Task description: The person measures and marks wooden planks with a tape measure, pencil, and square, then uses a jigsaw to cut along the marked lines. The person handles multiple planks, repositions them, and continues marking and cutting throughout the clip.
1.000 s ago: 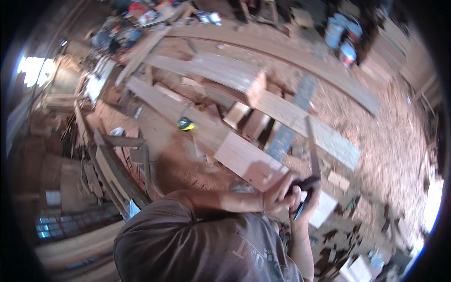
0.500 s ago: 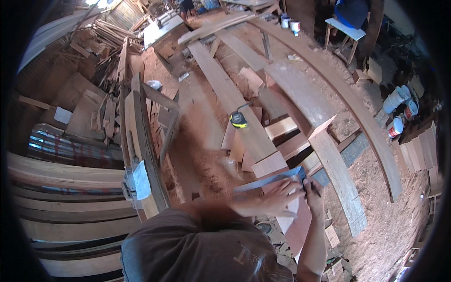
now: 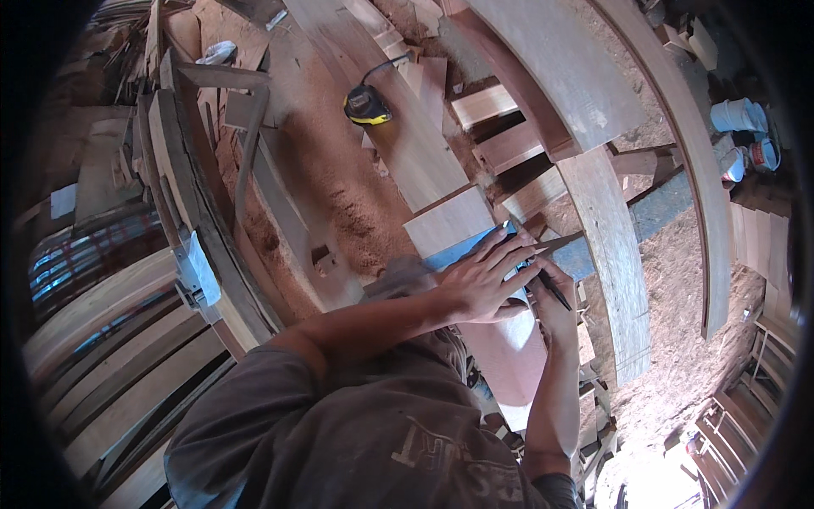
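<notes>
My left hand (image 3: pixel 480 284) lies with its fingers stretched out and spread over a reddish wooden board (image 3: pixel 507 360) below my chest. Under its fingertips runs a flat bluish blade (image 3: pixel 456 251), which looks like part of a try square; the hand hides much of it. Close by on the right, my right hand (image 3: pixel 555 310) is closed round a dark pen or pencil (image 3: pixel 561 297), its fingers near the left hand's fingertips. Just beyond the blade is the end of a pale board (image 3: pixel 449 222). A black and yellow tape measure (image 3: pixel 367 104) rests on a long plank (image 3: pixel 424 165).
Long planks (image 3: pixel 606 263) stretch away on the right, one of them curved in view (image 3: pixel 708 246). A timber frame (image 3: pixel 203 220) and stacked boards (image 3: pixel 127 356) stand at left. White buckets (image 3: pixel 738 116) are at far right. Sawdust covers the ground (image 3: pixel 339 204).
My view has tilted further down, so the planks and tape measure appear higher. Both hands stay together at the blade and board, the left one with its fingers more spread.
</notes>
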Demonstrator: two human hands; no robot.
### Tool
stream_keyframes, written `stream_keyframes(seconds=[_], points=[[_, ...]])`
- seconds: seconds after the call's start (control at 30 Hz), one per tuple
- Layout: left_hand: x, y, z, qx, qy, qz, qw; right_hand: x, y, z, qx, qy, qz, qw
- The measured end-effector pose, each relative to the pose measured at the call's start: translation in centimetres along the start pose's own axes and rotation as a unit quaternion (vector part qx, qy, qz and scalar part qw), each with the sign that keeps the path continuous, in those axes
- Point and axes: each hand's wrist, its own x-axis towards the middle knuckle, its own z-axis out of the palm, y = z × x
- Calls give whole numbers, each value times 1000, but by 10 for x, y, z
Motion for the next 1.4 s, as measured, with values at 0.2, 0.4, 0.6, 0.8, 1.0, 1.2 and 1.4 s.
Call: stream_keyframes(seconds=[0.2,0.4,0.6,0.8,1.0,1.2,1.4], points=[[-1,-2,11,12,22,-9,1000,6,16,-9,18,-9,26,999],[2,-2,18,-20,26,-29,999,9,11,-15,6,-31,45,998],[3,-3,20,-52,77,-33,995,10,22,-12,38,-19,26,999],[2,-4,26,-35,78,-55,995,17,24,-11,6,-23,19,1000],[3,-3,24,-25,72,-58,995,17,21,-7,-13,-3,24,1000],[2,-3,26,-20,67,-60,996,20,17,-6,-55,-3,9,998],[-1,-4,23,-6,87,-46,995,34,21,7,1,17,-47,999]])
